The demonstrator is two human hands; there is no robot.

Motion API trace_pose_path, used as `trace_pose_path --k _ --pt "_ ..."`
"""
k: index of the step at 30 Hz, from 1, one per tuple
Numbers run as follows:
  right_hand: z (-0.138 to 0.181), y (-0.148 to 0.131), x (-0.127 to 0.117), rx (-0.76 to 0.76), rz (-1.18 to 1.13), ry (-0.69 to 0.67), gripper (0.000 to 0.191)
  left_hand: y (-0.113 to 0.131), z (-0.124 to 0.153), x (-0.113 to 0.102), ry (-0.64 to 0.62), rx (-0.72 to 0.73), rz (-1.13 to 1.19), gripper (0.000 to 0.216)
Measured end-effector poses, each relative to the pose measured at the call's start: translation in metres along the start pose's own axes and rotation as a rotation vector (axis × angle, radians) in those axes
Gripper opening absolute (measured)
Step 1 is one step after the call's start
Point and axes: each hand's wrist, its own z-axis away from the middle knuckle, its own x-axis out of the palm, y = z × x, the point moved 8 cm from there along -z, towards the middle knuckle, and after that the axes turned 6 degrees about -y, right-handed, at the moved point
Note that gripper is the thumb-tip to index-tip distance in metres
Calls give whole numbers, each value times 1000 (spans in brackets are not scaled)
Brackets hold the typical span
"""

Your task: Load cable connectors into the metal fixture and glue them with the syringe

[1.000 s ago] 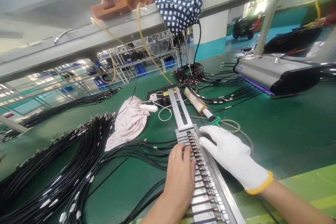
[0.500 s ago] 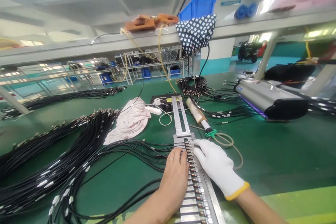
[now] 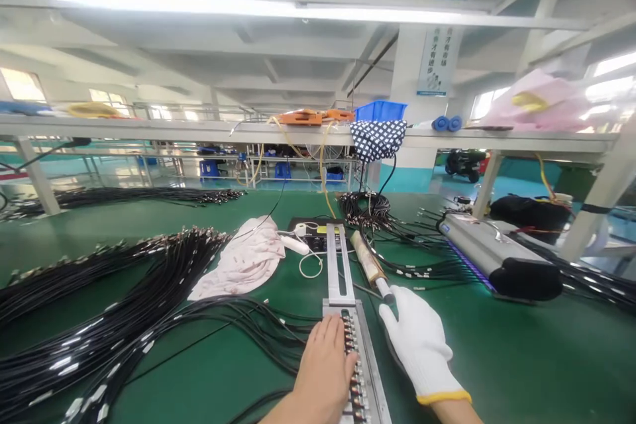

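My left hand [image 3: 324,368], bare, lies flat with fingers stretched out over the cable ends in a long metal fixture [image 3: 373,384]. A row of small metal connectors [image 3: 352,344] shows beside its fingertips. Black cables [image 3: 258,328] run into the fixture from the left. My right hand [image 3: 420,341], in a white glove with a yellow cuff, is to the right of the fixture, thumb apart from the fingers. It is at the near end of a tape-wrapped tube tool [image 3: 366,262] with a white tip section; the hand hides the tool's end, and I see no grip on it.
Thick bundles of black cable [image 3: 124,324] spread over the left of the green table [image 3: 521,358]. A pinkish cloth [image 3: 243,262] lies behind the fixture, near a black box [image 3: 298,225]. A grey machine with a purple light [image 3: 497,255] stands at the right. A shelf [image 3: 199,129] crosses above.
My right hand has left the fixture's connector row and moved right to the tube tool's end, covering its green fitting. My left hand stays on the fixture. The view has tilted up.
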Motion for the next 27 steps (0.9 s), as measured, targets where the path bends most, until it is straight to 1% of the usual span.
trace_pose_path --k 2,4,6,8,12,15,17,19,21,24,26,27 --pt "-6 0 6 -2 11 -11 39 -4 -3 -5 8 -4 16 50" --pt "-11 0 16 -6 24 -31 39 -8 -10 -13 41 -7 25 40" --pt "-15 0 26 -14 37 -48 39 -11 -24 -21 86 0 25 35" --pt "-17 2 34 -24 50 -58 40 -8 -44 -25 121 34 5 35" --pt "-22 7 45 -40 45 -71 39 17 -97 -25 123 158 -97 43" --pt "-26 7 52 -65 33 -91 39 37 -132 -24 80 246 -203 59" --pt "-27 5 53 -82 40 -83 40 47 -148 -22 35 287 -274 66" --pt "-26 0 47 -95 60 -37 40 53 -157 -22 -5 300 -335 67" --pt "-25 -7 35 -108 85 27 38 56 -162 -24 -35 293 -380 61" --pt "-19 -19 11 -131 101 94 36 58 -163 -33 -48 279 -409 37" --pt "-16 -27 -1 -149 90 88 37 61 -161 -43 -37 275 -399 22" --pt "-14 -30 -6 -144 86 82 38 62 -160 -48 -32 275 -388 20"
